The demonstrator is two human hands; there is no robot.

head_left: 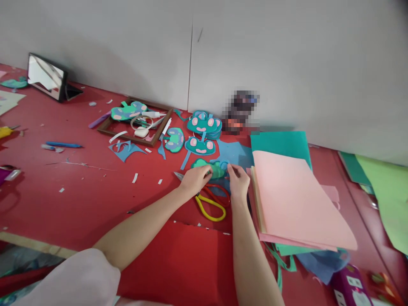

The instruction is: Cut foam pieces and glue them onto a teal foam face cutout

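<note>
Your red table [79, 199] spreads beneath both hands, with a pile of pink sheets [299, 199] just right of your right-hand grip. A wooden tray [137, 140] lies beyond your left-hand grip, off to its left. Scissors [200, 204] lie partly under your left hand [194, 180]. Beyond your fingers, stacked face cutouts [200, 124] and one nearer face cutout [200, 145] already carry pink eyes and mouths. The green cutout [218, 171] at your fingertips shows no such face, so it looks less finished. Your left fingers curl nearly closed on it; your right hand [239, 180] is almost closed beside a small blue piece [224, 165]. Whether either pinches anything, you cannot tell.
</note>
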